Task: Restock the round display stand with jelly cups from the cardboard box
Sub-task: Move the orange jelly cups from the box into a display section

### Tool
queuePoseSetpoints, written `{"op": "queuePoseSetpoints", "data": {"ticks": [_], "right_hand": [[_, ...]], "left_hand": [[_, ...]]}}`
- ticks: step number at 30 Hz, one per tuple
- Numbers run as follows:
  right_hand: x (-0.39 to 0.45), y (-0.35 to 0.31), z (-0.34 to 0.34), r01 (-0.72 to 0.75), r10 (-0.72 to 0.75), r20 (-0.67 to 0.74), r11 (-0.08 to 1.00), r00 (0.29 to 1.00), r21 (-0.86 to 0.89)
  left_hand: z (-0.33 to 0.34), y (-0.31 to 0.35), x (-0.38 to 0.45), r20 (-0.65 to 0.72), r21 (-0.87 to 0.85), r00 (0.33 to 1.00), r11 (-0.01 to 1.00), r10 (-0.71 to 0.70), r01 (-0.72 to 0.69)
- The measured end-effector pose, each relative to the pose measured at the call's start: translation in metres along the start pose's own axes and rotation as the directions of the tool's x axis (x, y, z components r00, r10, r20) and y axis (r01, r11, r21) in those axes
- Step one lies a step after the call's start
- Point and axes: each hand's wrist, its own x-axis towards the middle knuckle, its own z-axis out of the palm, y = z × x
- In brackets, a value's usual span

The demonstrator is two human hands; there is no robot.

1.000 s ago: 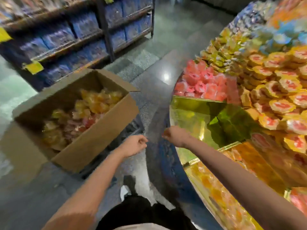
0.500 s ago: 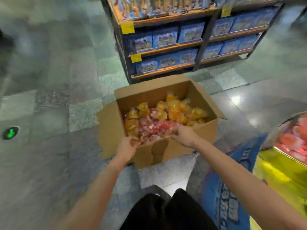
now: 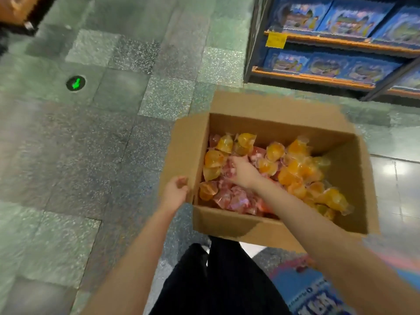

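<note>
The jelly cups [image 3: 295,169] lay heaped in the cardboard box [image 3: 268,226], likely light, slippery and crushable, best scooped around their bodies. The right hand [image 3: 242,170] curled into pink ones; the left hand [image 3: 175,193] gripped the flap.

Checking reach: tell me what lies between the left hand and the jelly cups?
Head view: only the cardboard box's left wall separates left hand from jelly cups.

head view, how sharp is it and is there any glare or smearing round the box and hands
Head view: soft all over from motion, edges of the cardboard box and both forearms smeared and blocky; jelly cups show as orange and pink blobs, no print legible; right hand fingers blur into the cups; left hand is clearer; bright ceiling-light glare on the glossy floor at right.
</note>
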Motion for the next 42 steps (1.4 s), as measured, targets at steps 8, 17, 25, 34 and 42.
{"op": "queuePoseSetpoints", "data": {"ticks": [8, 17, 25, 34, 42], "right_hand": [[0.105, 0.003, 0.017, 0.167, -0.147, 0.129, 0.974, 0.981, -0.155], [0.129, 0.002, 0.042, 0.249, -0.221, 0.117, 0.888, 0.968, -0.386], [0.105, 0.008, 0.015, -0.004, 0.019, -0.035, 0.919, 0.999, 0.395], [0.014, 0.0, -0.021, -0.363, -0.118, 0.44, 0.401, 0.89, 0.841], [0.057, 0.021, 0.007, -0.244, 0.106, 0.327, 0.876, 0.939, 0.416]], "left_hand": [[0.033, 0.001, 0.016, -0.26, -0.215, 0.951, 0.97, -0.169, 0.114], [0.048, -0.008, 0.009, -0.301, -0.412, 0.925, 0.907, -0.231, 0.092], [0.034, 0.008, 0.001, -0.213, -0.473, 0.967, 0.881, -0.137, 0.021], [0.055, 0.053, -0.018, 0.088, -0.749, 0.995, 0.655, -0.056, 0.103], [0.051, 0.039, -0.019, -0.178, -0.945, 0.954, 0.312, -0.239, -0.098]]}}
